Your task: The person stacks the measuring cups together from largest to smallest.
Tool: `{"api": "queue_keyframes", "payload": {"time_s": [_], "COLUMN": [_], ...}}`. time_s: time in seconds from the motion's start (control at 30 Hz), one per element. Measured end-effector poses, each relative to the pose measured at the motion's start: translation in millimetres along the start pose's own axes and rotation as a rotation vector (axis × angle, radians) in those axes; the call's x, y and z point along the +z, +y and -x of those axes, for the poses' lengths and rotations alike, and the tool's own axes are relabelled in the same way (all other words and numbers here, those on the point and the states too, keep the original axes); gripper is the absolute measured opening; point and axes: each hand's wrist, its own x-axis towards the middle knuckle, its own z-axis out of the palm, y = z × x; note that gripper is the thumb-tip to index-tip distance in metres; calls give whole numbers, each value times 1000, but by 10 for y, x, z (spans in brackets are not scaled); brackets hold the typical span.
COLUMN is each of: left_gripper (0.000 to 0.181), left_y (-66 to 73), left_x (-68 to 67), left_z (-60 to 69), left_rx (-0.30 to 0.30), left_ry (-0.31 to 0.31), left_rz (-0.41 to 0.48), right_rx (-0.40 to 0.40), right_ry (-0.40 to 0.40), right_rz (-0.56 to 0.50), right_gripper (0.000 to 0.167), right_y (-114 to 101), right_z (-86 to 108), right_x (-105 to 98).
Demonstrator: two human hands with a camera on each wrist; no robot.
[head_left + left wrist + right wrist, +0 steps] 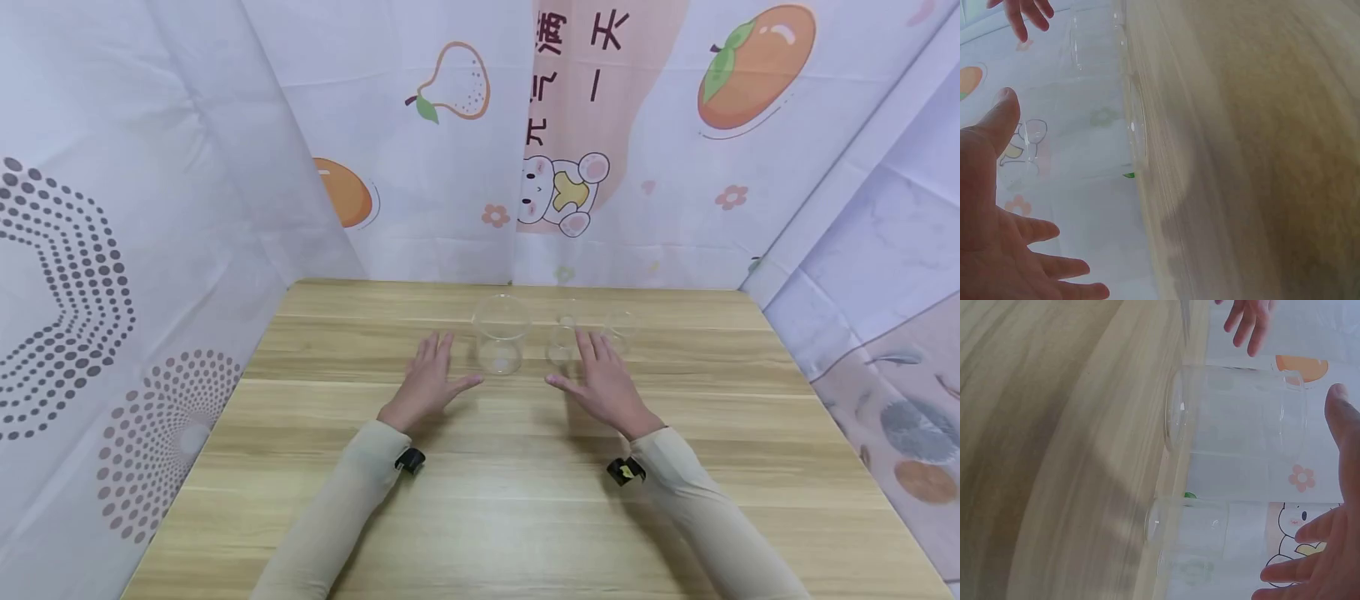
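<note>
A large clear glass cup (502, 333) stands upright on the wooden table between my two hands. To its right are smaller clear glass cups (559, 343), one of them a clear cup (620, 327) beyond my right fingertips; their outlines are faint. My left hand (430, 377) is held left of the large cup, fingers spread and nothing in it. On the other side my right hand (606, 385) reaches toward the smaller cups with straight, spread fingers. In the right wrist view a gap shows between that hand (1325, 550) and the smaller cup (1194, 525).
The wooden table (480, 508) runs up to a printed curtain (442, 192) at the back. More patterned cloth hangs along the left (187, 292) and right sides. Black wrist straps (410, 461) sit over both sleeves.
</note>
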Motion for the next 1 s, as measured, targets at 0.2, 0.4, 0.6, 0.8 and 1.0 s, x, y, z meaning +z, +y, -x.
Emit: {"api": "queue_keyframes", "payload": {"time_s": [0.2, 0.4, 0.6, 0.8, 1.0], "left_gripper": [98, 95, 94, 92, 95], "left_y": [-8, -3, 19, 18, -3], "left_x": [-3, 10, -35, -55, -60], "left_z": [-23, -61, -95, -120, -162], "left_rx": [16, 38, 54, 65, 82], "left_ry": [13, 26, 68, 67, 73], "left_rz": [44, 99, 111, 128, 147], "right_rx": [-16, -27, -36, -35, -47], "right_ry": [0, 8, 5, -5, -2], "right_rz": [-34, -68, -167, -207, -228], "right_gripper": [99, 98, 96, 96, 96], "right_y": [-26, -57, -68, -81, -96], "right_z": [-41, -90, -154, -185, -227], "right_x": [-18, -60, -108, -123, -123]}}
